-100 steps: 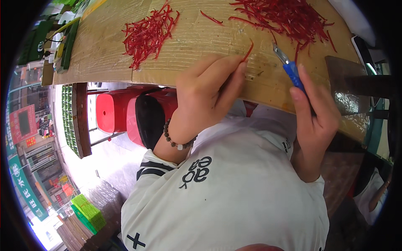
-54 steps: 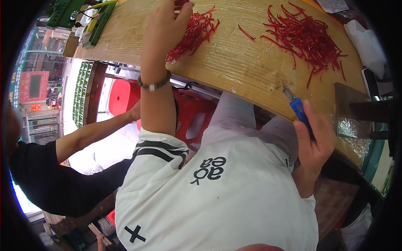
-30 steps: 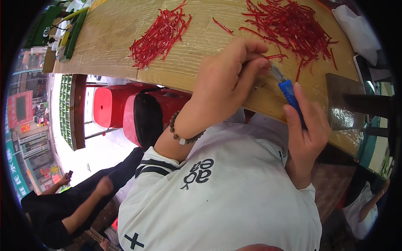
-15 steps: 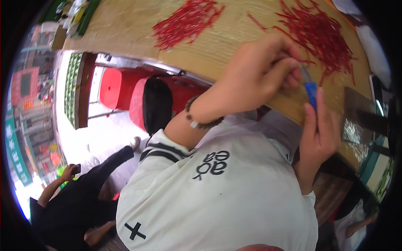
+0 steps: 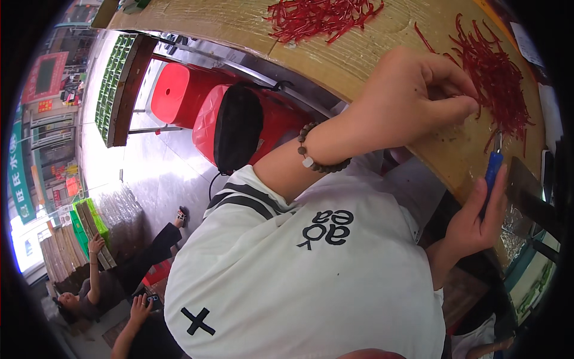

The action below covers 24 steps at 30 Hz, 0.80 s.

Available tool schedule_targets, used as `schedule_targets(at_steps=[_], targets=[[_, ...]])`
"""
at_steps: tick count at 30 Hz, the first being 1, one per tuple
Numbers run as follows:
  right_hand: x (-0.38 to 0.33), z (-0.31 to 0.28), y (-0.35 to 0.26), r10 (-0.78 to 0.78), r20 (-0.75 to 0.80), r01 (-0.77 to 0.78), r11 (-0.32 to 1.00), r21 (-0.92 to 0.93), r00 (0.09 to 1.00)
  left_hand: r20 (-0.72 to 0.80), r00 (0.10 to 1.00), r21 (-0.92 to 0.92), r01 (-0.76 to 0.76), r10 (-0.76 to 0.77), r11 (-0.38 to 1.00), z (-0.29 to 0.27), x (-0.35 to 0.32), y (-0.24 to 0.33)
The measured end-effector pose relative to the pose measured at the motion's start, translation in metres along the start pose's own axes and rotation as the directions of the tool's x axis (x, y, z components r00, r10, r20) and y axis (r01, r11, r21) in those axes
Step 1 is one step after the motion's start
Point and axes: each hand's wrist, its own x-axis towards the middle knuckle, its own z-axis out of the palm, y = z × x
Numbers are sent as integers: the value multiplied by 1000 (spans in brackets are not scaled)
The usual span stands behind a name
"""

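My left hand (image 5: 421, 99), with a bead bracelet (image 5: 314, 152) at its wrist, is over the table. Its thumb and fingers are pinched together; whatever lies between them is too small or hidden to make out. Just beyond its fingertips is a pile of thin, glossy red strips (image 5: 496, 81). Lower and to the right, my right hand (image 5: 475, 218) grips a slim blue-handled tool (image 5: 492, 170) with a short, narrow metal tip. That tip points away from me, toward the near edge of the strip pile. The two hands are apart.
A second heap of red strips (image 5: 323, 17) lies farther left on the wooden table (image 5: 371, 57). Red stools (image 5: 170, 93) and a black bag (image 5: 239, 128) stand left of the table. Other people (image 5: 113, 287) are at the lower left.
The view has shifted, so the table and stools appear elsewhere in it. My left fingers, close to the tool's tip before, are now apart from it. My right hand still holds the tool.
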Motion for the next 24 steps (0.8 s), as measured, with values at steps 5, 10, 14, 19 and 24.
schedule_targets(at_steps=[5,10,14,19,24], targets=[[-3,-5,4,-55,13,53,996,74,998,-25,998,181,57,-54,982,2,9,6],[-3,-8,3,-60,41,52,983,175,997,52,924,601,-331,378,727,14,43,10],[-5,-7,6,-68,20,63,980,188,997,266,881,690,-458,392,560,32,66,10],[-4,-10,7,-77,27,70,977,202,997,219,870,866,-382,441,322,-27,81,30],[-5,-8,5,-70,44,60,978,200,997,-86,996,988,81,29,130,-77,87,56]])
